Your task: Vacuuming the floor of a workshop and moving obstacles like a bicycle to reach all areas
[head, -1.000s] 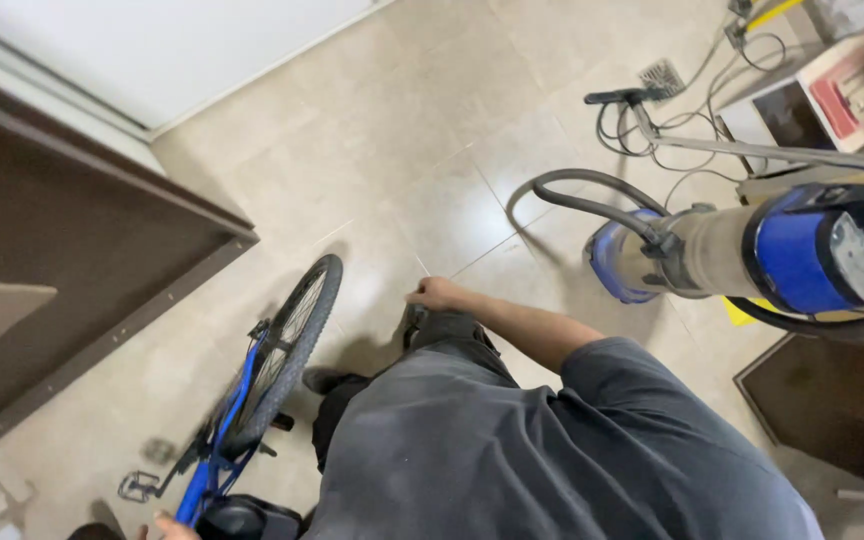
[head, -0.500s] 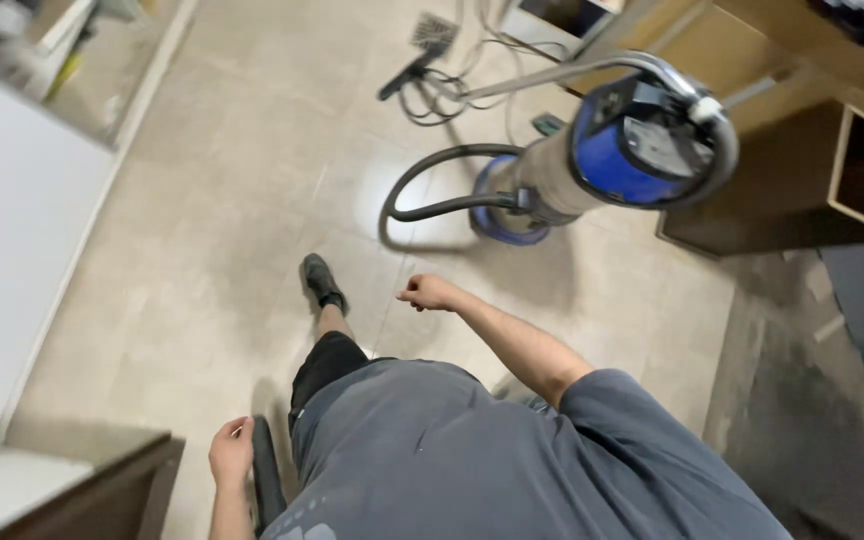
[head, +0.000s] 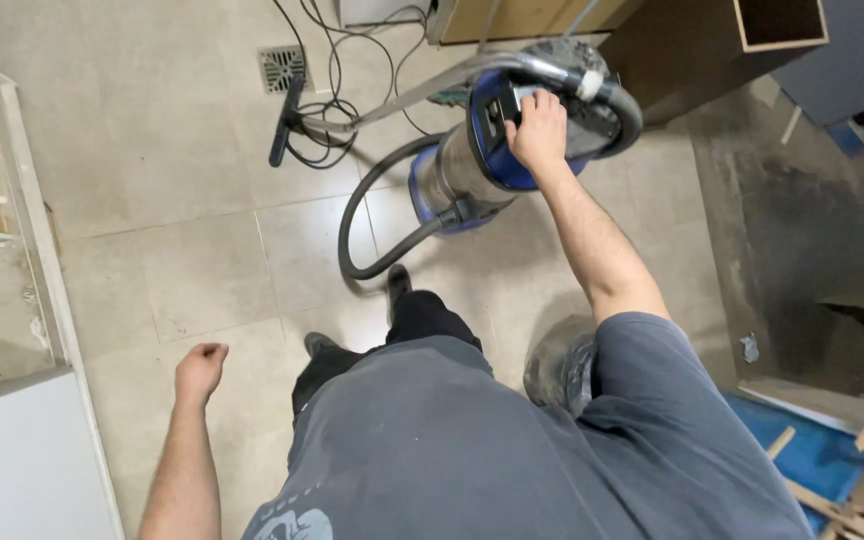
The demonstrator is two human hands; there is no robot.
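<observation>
Canister vacuum cleaner (head: 472,165), blue and steel-grey, standing tilted on the pale tiled floor (head: 172,200) in the upper middle of the view, just in front of a dark wooden cabinet (head: 692,50). The right hand (head: 537,128) lies on the blue top of the machine with fingers curled over its edge, clasping it; the arm reaches forward fully extended. A dark ribbed hose (head: 372,230) leaves the body of the cleaner and loops across the tiles to the left; a metal wand (head: 402,95) runs from the top toward a black floor nozzle (head: 282,125), which lies beside tangled cables (head: 337,110) and near a square floor drain (head: 282,65). The left hand (head: 200,368) hangs free at the person's side, loosely closed into a fist and holding nothing. White shelving (head: 22,200) borders the left edge; wooden offcuts on a blue sheet (head: 812,460) lie at lower right.
</observation>
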